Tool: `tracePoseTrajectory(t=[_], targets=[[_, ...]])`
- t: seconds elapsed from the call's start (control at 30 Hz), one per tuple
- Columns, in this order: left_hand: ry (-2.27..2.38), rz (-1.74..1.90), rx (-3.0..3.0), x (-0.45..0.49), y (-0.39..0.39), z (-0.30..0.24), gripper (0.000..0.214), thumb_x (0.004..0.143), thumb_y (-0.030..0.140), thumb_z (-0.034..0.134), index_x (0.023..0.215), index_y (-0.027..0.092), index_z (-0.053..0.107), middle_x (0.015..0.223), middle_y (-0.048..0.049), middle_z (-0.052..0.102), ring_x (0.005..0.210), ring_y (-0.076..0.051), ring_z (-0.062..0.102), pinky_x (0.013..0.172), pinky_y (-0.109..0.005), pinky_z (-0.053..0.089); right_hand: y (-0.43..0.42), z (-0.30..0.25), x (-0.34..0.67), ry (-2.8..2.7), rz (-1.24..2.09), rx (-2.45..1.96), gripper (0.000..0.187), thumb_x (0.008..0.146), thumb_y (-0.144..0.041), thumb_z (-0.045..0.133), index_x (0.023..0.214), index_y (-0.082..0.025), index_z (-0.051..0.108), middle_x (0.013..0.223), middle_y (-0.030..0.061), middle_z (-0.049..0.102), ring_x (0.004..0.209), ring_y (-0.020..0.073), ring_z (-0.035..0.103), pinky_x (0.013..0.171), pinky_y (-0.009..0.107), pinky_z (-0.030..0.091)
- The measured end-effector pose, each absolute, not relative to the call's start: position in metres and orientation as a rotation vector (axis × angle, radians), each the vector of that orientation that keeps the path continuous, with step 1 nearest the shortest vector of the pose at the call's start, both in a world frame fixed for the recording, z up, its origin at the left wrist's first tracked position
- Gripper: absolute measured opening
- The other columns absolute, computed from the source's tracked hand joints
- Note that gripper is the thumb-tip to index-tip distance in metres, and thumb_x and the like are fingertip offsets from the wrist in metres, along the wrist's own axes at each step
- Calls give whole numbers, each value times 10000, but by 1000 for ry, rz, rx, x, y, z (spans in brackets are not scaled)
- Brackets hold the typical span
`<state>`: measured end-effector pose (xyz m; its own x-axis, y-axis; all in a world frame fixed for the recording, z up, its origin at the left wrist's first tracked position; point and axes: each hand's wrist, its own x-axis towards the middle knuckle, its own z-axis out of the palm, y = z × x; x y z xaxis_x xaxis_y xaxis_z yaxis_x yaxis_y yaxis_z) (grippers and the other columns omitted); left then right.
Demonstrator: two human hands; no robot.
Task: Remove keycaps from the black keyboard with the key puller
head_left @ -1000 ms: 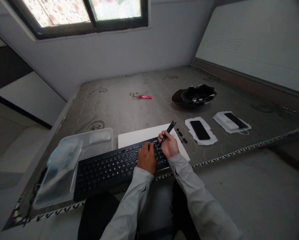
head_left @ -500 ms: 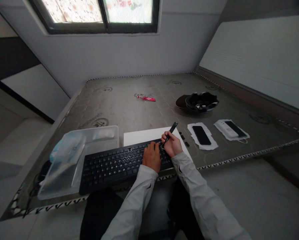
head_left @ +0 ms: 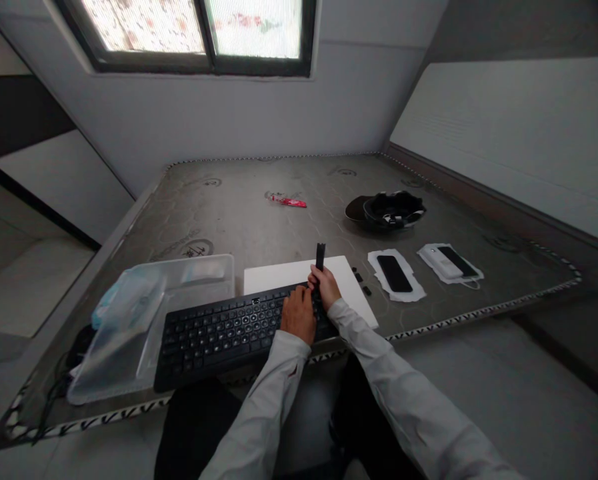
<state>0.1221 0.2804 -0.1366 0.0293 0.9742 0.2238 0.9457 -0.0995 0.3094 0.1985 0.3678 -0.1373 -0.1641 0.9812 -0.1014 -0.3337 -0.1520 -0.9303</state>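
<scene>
A long black keyboard point(head_left: 213, 337) lies at a slant along the near edge of the padded surface, its right part over a white sheet point(head_left: 273, 272). On its right half my left hand point(head_left: 299, 315) is closed, fingers bent down against the keys; the fingertips are hidden. Close beside it, my right hand point(head_left: 326, 285) is wrapped round a slim black tool point(head_left: 320, 255) standing nearly upright. The tool's lower end is hidden by the fingers and cannot be made out. Small black pieces point(head_left: 367, 291) lie by the sheet's right edge.
Left of the keyboard sits a clear plastic tray point(head_left: 151, 327) with a bluish bag in it. To the right, a phone point(head_left: 395, 273) and a white device point(head_left: 443, 263) rest on white wraps. Farther back are a dark cap point(head_left: 393, 212) and a red packet point(head_left: 291, 202).
My right hand has shifted left, closer to my left hand, and the tool has turned from leaning right to nearly upright. My left hand stays on the keyboard. The view has shifted slightly.
</scene>
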Motion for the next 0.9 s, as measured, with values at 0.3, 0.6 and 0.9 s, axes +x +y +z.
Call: tracePoseTrajectory(t=[0.3,0.6,0.9], targets=[[2162,710,2116,111,275,-128,300,862,144,434,1128,147,573,1007,-95,550,954,-216,503,838,-347,425,362,-139,194,-1206,1192,-1124,327,797,-555,523,836,-234,475,584,-74,467,391,88,431,391,216,320],[2192,636,2207,98,271,-128,372,844,187,490,1212,215,542,1045,-77,550,966,-224,488,813,-370,389,357,-132,188,-1590,767,-1297,395,796,-535,512,590,-199,509,536,-21,488,531,134,431,543,256,341],[2163,511,2194,101,268,-118,318,828,176,506,1114,272,607,1015,-63,546,957,-225,473,798,-372,370,348,-139,188,-1540,628,-1350,386,819,-500,449,568,-210,494,494,-3,484,490,138,401,519,273,336]])
